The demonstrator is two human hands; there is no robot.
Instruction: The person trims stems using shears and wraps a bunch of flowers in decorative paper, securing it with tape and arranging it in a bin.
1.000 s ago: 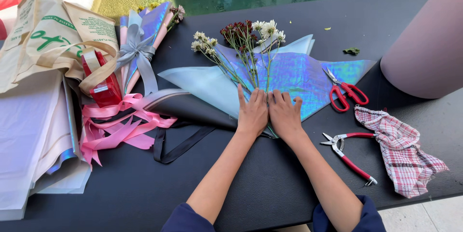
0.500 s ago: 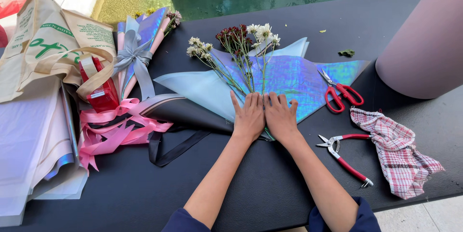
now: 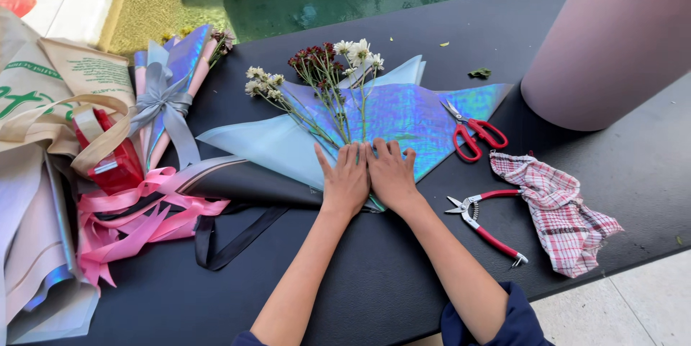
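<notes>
Your left hand point(image 3: 346, 180) and right hand point(image 3: 389, 173) lay side by side, thumbs touching, both flat and open with fingers spread, pressing down on the lower stems of the flowers point(image 3: 325, 73) rather than gripping anything. Those stems ran under your palms and fanned upward across the iridescent wrapping sheet point(image 3: 403, 119), which sat on a pale blue sheet point(image 3: 266, 146) near the middle of the black table point(image 3: 374, 274).

From that hold, the likely trouble was slippage. The glossy sheet looked slick, so uneven pressure from either palm could have let the stems skid or splay apart. Pressing too hard probably risked bending the thin stems, and lifting one hand could have let the sheet's corner spring up.

Just right of your right hand lay the red-handled scissors point(image 3: 471, 134), blades toward the sheet, and below them the red-handled snips point(image 3: 484, 222); a careless sweep of the forearm might have knocked either one. A checked cloth point(image 3: 561, 216) lay beside the snips, and a big pink cylinder point(image 3: 612, 44) stood at the far right. To your left were pink ribbon point(image 3: 137, 216), a finished wrapped bouquet point(image 3: 169, 94) and a paper bag point(image 3: 43, 94).
</notes>
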